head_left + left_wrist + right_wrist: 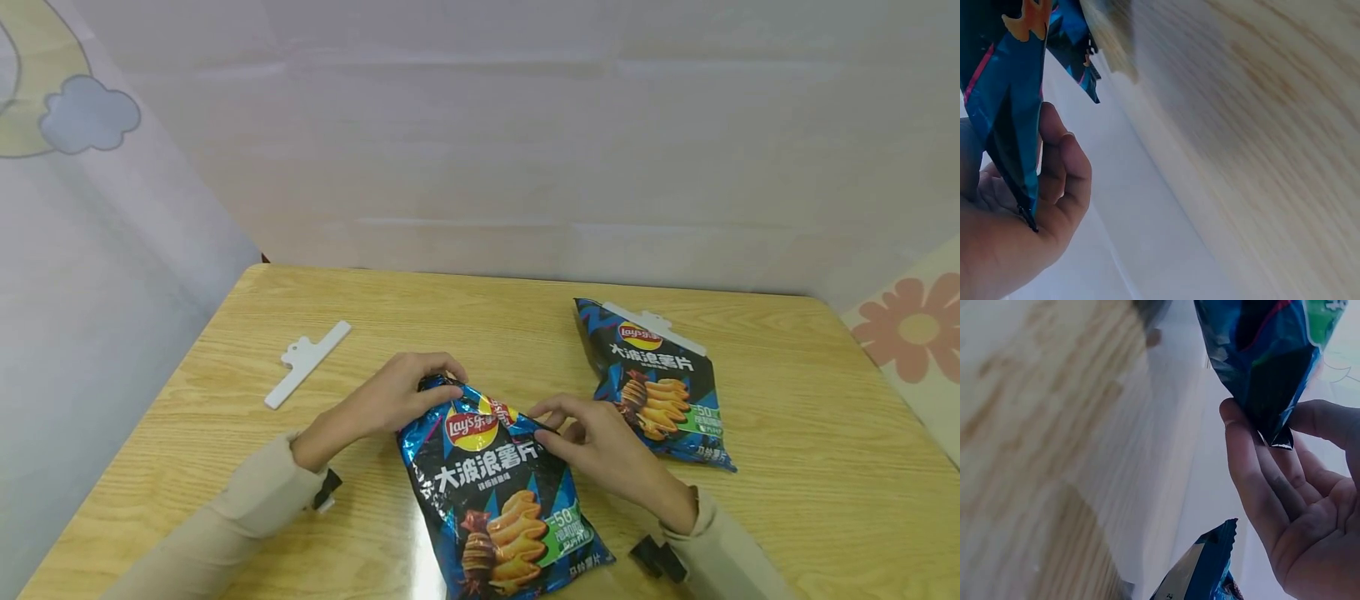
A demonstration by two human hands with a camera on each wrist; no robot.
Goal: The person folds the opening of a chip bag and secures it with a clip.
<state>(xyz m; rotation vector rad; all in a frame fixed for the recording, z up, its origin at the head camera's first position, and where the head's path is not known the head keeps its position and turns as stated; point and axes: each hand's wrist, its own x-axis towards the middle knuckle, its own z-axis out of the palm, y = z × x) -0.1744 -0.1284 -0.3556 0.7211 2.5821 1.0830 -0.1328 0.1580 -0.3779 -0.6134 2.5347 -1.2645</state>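
Here — left hand, right hand pinch glossy foil bag — top creased.

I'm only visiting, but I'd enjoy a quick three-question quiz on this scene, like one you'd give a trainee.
1. True or false: the left hand and the right hand both hold the same chip bag.

2. Where does the loose clip lie?
A) In the left hand
B) On the table, to the left of that bag
C) In the right hand

3. Fill in: the other bag has a ____ along its top edge.

Key: 1. True. 2. B. 3. White clip.
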